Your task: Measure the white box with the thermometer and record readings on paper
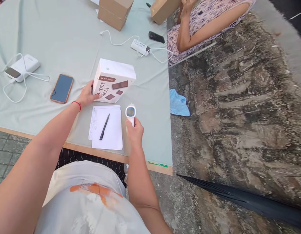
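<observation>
The white box [116, 87] is hiding the fingertips of the left hand [86, 95]. By the table's [152, 91] right edge, a cardboard box [163, 10] is running past the picture's top.

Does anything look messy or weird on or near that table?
Yes, a little. A crumpled blue cloth-like thing is just past the table's right edge, away from everything else. The papers are askew: the top sheet doesn't line up with those underneath. I see no spill, and the box isn't visibly crushed.
</observation>
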The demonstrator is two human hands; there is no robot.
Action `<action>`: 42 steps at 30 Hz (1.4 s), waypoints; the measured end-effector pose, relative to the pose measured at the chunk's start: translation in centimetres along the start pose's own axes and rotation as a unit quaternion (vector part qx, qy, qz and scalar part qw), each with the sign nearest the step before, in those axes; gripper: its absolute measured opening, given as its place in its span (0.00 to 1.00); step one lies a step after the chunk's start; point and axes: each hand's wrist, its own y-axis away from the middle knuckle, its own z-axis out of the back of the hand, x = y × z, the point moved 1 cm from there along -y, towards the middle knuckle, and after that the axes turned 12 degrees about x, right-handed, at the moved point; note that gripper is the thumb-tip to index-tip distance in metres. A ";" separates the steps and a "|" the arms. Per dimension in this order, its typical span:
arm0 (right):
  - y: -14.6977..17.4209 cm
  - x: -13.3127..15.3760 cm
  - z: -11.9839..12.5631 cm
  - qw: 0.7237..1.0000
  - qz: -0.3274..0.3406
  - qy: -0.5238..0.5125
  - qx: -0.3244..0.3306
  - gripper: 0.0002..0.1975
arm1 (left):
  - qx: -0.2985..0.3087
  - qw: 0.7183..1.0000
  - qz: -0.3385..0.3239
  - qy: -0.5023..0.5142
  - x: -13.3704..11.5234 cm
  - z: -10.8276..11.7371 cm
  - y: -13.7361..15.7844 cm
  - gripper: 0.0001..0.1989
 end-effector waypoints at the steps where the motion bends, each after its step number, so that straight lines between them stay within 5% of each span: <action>1: 0.4 0.6 -0.3 0.999 0.023 -0.040 -0.001 0.20 | -0.002 0.999 -0.004 0.031 -0.1 0.1 0.0 0.43; 5: 1.7 2.5 -2.0 0.985 0.065 -0.158 0.031 0.20 | -0.037 0.997 0.021 0.071 -1.0 0.8 2.1 0.42; 11: 1.3 3.7 -6.2 0.958 0.049 -0.236 0.156 0.23 | -0.049 0.986 0.061 -0.145 -2.4 0.2 6.2 0.37; 17: 0.7 3.6 -8.6 0.963 0.030 -0.220 0.152 0.24 | -0.059 0.978 0.079 -0.182 -2.7 -0.4 6.2 0.34; 35: 0.7 3.6 -9.4 0.945 0.000 -0.274 0.177 0.27 | -0.051 0.982 0.089 -0.158 -2.7 -0.4 6.1 0.28; 42: 1.9 5.0 -8.6 0.942 0.015 -0.289 0.172 0.26 | -0.037 0.976 0.113 -0.181 -2.5 -0.3 6.1 0.45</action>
